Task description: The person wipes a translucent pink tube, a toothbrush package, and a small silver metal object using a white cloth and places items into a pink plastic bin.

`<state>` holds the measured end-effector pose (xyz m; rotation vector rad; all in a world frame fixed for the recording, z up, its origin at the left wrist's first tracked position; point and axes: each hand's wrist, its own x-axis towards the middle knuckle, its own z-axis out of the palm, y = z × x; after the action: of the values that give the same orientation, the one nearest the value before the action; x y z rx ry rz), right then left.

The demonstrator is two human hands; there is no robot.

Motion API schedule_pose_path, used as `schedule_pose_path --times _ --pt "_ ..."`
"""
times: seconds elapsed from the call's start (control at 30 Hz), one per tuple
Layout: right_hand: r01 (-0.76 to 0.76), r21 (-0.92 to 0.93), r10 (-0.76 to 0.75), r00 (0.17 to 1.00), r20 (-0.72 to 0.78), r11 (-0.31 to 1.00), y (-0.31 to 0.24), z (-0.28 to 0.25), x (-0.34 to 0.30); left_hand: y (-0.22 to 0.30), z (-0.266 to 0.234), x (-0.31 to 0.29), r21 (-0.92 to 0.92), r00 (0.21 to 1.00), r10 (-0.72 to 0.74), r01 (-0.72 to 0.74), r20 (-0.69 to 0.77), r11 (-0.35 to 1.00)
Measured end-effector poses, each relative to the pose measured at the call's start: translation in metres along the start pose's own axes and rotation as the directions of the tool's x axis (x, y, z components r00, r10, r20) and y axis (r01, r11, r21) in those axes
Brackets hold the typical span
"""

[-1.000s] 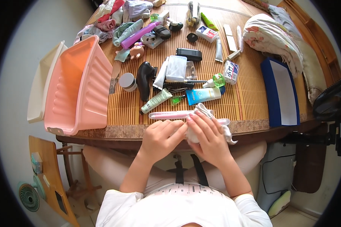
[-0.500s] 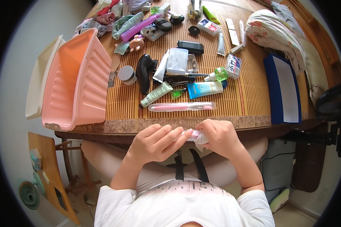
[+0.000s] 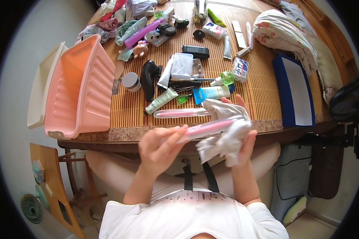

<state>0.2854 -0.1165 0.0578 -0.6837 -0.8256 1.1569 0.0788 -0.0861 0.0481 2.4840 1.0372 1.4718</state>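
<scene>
Pinching the nine-o'clock end, the left hand (image 3: 156, 149) sensibly holds a likely light, stiff case (image 3: 212, 128); right hand (image 3: 244, 154), fingers spread, cradles cloth (image 3: 229, 141).

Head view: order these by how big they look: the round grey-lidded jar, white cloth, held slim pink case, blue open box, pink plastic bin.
1. pink plastic bin
2. blue open box and white cloth: too close to rank, the cloth seeming nearer the camera
3. slim pink case
4. grey-lidded jar

Passage on right — bare mat (image 3: 263, 91) between white-and-blue packet (image 3: 240, 69) and blue box (image 3: 283, 91). Obstructions — pink bin (image 3: 93, 95) left, tubes (image 3: 161, 100) centre, white cloth (image 3: 227, 139) and right hand (image 3: 246, 150) near.
</scene>
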Motion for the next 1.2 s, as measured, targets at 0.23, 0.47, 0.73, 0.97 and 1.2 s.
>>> schedule_pose_path --times 0.23,0.47,0.73,0.97,1.2 --pt "-0.12 0.531 0.122 0.992 0.031 0.839 0.037 0.014 0.005 0.046 0.019 -0.017 -0.223 0.984 -0.177 0.178 0.025 0.958" --pt "-0.149 0.499 0.133 0.989 0.068 0.853 0.052 -0.007 0.009 0.05 0.017 -0.031 -0.479 0.754 -0.554 0.655 0.353 0.585" --pt "-0.214 0.139 0.215 0.977 0.008 0.967 0.044 0.031 -0.013 0.036 0.011 -0.026 -0.319 0.873 -0.461 0.488 0.161 0.813" --pt "-0.684 0.51 0.576 0.724 0.38 0.522 0.058 0.012 -0.009 -0.006 -0.015 0.015 -0.686 0.719 -0.61 0.629 0.334 0.366" --pt "-0.751 0.03 0.71 0.637 0.3 0.66 0.03 0.053 -0.015 -0.022 -0.001 0.02 -0.875 0.624 -0.626 0.426 0.469 -0.23"
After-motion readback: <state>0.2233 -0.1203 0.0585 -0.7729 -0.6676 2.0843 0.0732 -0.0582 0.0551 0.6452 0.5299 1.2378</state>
